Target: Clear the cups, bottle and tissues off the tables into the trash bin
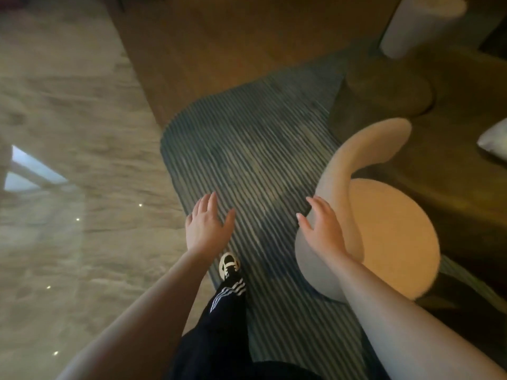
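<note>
My left hand (206,224) is stretched out over the edge of a striped rug (255,149), palm down, fingers apart, holding nothing. My right hand (321,226) is also open and empty, hovering in front of the curved back of a beige round chair (384,237). No cup, bottle, tissue or trash bin shows in this blurred view. A white cylinder (411,23) stands at the top right; what it is cannot be told.
Polished marble floor (68,133) fills the left side, wooden floor (233,42) lies ahead. A dark olive sofa (452,174) with a pale cushion (493,141) and a round pouf (384,91) sit right. My foot in a black shoe (229,266) steps on the rug.
</note>
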{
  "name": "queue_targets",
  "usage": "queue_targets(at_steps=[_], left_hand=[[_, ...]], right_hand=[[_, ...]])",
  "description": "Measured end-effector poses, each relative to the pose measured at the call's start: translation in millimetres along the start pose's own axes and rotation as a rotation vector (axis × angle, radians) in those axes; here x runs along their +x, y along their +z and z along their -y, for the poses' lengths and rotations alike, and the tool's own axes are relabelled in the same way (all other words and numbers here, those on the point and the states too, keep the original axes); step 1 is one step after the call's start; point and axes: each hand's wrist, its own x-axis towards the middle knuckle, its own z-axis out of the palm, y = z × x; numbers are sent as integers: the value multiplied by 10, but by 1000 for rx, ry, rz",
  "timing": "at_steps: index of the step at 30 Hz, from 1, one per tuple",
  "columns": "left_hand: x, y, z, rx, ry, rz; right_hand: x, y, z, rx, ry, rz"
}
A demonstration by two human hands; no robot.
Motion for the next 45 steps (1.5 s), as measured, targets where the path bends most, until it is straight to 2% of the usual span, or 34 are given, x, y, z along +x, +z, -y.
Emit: queue_targets(at_steps=[7,13,20,25,31,38,45], left_hand=[[2262,-620,-199,13,41,29],[3937,-723,-732,-9,78,79],[6253,-305,-1619,28,155,100],[8043,-191,-2520,37,169,102],[9750,-162,-3609,10,194,133],[11806,97,-4633,25,286,93],[14394,343,-5687,61,367,97]], right_hand=[[2056,-31,711,55,89,12],[3599,-260,808,94,137,-38],[5945,-483,394,104,164,-140],[7900,-1088,9,79,174,-112],[9633,-1866,-220,9,221,-145],[11715,-2314,-568,16,240,-209],[14236,-2776,-836,37,304,-295]])
